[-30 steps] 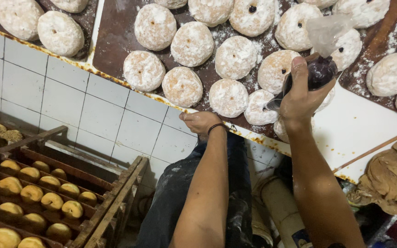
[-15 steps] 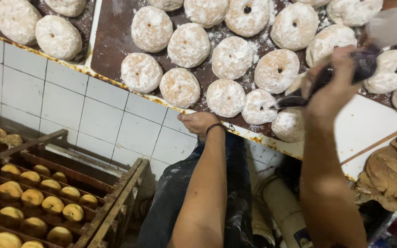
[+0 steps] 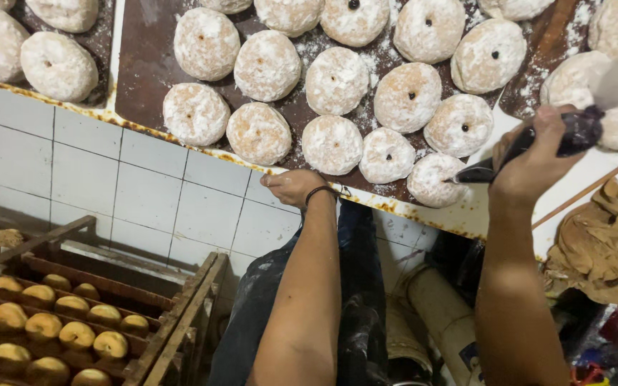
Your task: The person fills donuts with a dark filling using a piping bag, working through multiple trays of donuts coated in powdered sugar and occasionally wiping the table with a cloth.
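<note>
Head view, from left to right: low on the left stands a wooden rack (image 3: 180, 314), and on its shelves lie rows of golden buns (image 3: 59, 332). Above the rack is a wall of white tiles (image 3: 87, 179), and over the tiles runs the rusty edge of the counter. On the far left of the counter lies a dark tray (image 3: 101, 43) with some sugared doughnuts on it.

Next to it is the large brown tray (image 3: 144, 64), full of round doughnuts (image 3: 259, 132) covered with white powder. Many of them on the right side show a small dark spot of filling in the middle; the ones on the left show none.

My left hand (image 3: 293, 187) rests on the counter edge, just under the front row of doughnuts. Its fingers are curled together and lie against the edge; it holds nothing. A dark band (image 3: 317, 191) is around that wrist. Below my arms I see my dark trousers (image 3: 352, 300), dusted with flour.

My right hand (image 3: 534, 154) is closed around a piping bag (image 3: 574, 136) — dark where I squeeze it, pale and twisted above. The dark nozzle (image 3: 475, 174) points left and touches the doughnut (image 3: 434, 180) at the front right corner of the tray.

On the far right lies a crumpled brown cloth (image 3: 599, 243) on the white counter (image 3: 595, 179).
</note>
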